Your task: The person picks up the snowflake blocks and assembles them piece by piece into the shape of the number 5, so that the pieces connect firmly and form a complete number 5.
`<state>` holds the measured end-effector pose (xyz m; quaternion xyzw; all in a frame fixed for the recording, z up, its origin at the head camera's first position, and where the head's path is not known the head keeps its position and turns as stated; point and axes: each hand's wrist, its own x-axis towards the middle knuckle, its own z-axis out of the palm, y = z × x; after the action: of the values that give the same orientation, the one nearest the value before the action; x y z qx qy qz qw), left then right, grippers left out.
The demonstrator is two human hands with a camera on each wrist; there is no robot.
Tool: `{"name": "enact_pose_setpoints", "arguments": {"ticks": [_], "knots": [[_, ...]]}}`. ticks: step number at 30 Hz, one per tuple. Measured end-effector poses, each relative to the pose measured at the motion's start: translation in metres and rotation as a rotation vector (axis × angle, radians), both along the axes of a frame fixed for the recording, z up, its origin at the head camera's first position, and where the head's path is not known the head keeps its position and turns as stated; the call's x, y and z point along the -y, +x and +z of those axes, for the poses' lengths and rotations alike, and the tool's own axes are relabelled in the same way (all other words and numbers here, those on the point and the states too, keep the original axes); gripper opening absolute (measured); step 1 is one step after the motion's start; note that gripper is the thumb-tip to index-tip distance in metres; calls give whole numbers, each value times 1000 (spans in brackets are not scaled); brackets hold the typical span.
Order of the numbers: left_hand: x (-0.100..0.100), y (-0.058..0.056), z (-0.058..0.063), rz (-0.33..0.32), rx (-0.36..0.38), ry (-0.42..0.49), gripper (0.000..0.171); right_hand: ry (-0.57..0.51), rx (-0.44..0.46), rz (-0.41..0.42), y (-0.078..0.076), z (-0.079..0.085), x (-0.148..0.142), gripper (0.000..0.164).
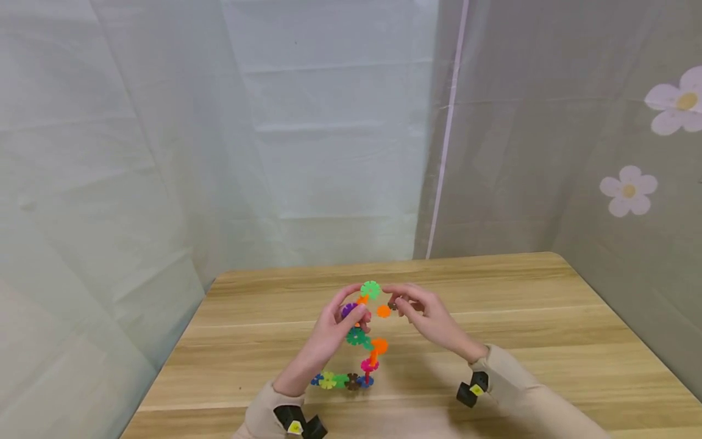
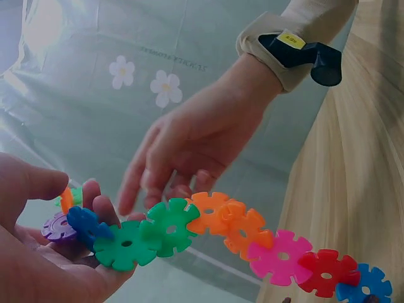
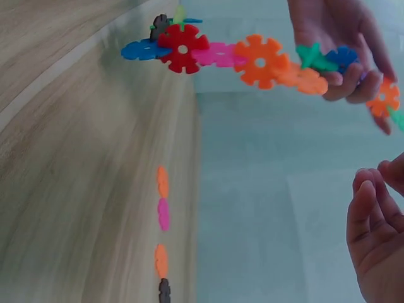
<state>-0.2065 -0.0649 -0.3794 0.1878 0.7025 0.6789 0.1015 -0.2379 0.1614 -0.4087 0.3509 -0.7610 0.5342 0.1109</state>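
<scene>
My left hand (image 1: pixel 332 328) pinches a chain of notched, interlocking plastic discs (image 2: pixel 173 226) near its upper end, thumb against the pieces. A light green disc (image 1: pixel 370 289) tops it, with orange and purple discs (image 1: pixel 350 311) just below by the fingers. From the hand the chain runs down through green, orange, pink (image 1: pixel 370 364) and red to blue, then turns left through brown (image 1: pixel 353 382) and green pieces. Beside the light green disc is my right hand (image 1: pixel 430 316), its fingers loosely bent. In the right wrist view nothing shows between the right fingertips (image 3: pixel 365 183).
Loose discs lie in a row on the wooden table (image 1: pixel 521 305): orange (image 3: pixel 163 182), pink (image 3: pixel 164 214), another orange (image 3: pixel 161 260) and dark brown (image 3: pixel 165 291). A pale curtain (image 1: pixel 340 152) hangs behind the table, with a grey flowered one (image 1: pixel 548 152) at right.
</scene>
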Motion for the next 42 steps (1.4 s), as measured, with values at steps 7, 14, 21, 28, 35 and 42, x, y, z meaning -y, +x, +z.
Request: {"name": "enact_pose_setpoints", "arguments": {"ticks": [7,14,21,28,35,42], "knots": [[1,-1,1,18,48,37,48,22,72,-13,-10,-10,-4,23],[2,-1,1,59,162,98,39,134,146,-73,-18,-19,-6,24],[1,3,3,48,194,164,31,299,152,-76,-29,-35,-7,24],[1,5,1,6,197,192,26,551,119,-40,-38,-50,-10,27],[2,8,2,-28,176,189,25,680,173,-32,-40,-58,-13,42],[1,10,4,-40,168,188,20,790,228,-32,-41,-63,-12,55]]}}
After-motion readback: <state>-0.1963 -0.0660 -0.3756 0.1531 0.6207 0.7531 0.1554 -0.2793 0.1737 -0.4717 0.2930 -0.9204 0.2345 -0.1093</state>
